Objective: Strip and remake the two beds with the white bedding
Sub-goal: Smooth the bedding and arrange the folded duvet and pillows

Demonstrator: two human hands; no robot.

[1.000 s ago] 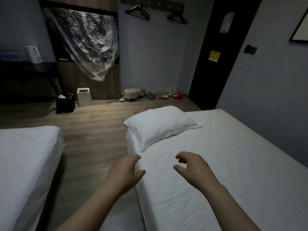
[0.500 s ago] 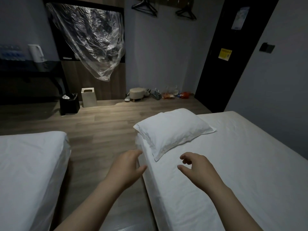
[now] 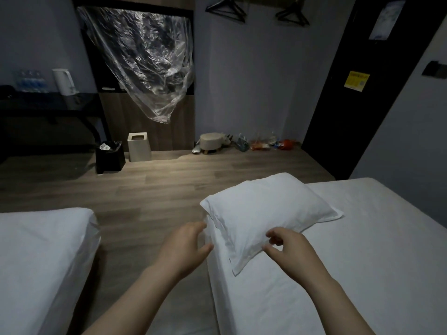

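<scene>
Two beds made up in white fill the lower part of the frame, with a strip of wooden floor [image 3: 157, 189] between them. The left bed [image 3: 41, 257] sits at lower left. The right bed [image 3: 362, 262] runs from the bottom centre up to the right edge. A white pillow [image 3: 268, 209] lies askew on the right bed at its near left corner, one flap pointing toward the bottom of the frame. The left hand [image 3: 183, 247] hangs just left of the pillow at the mattress edge, its grip released, fingers loosely spread and holding nothing; whether the fingertips brush the sheet cannot be told. The right hand [image 3: 290, 252] is over the pillow's lower edge, grip likewise released, thumb and curved fingers apart with pillow fabric showing between them. Across the floor, a crumpled clear plastic sheet [image 3: 150, 61] hangs over a dark recess at upper centre-left. Below it stand a black bin [image 3: 110, 157] and a beige bin [image 3: 139, 147] side by side. A small round stool [image 3: 212, 141] sits by the wall to their right. A white kettle [image 3: 63, 81] stands on the dark desk [image 3: 48, 102] at far left. Two black hangers [image 3: 226, 8] hang along the top edge. A dark door [image 3: 338, 117] with a yellow notice [image 3: 356, 79] occupies the upper right.
</scene>
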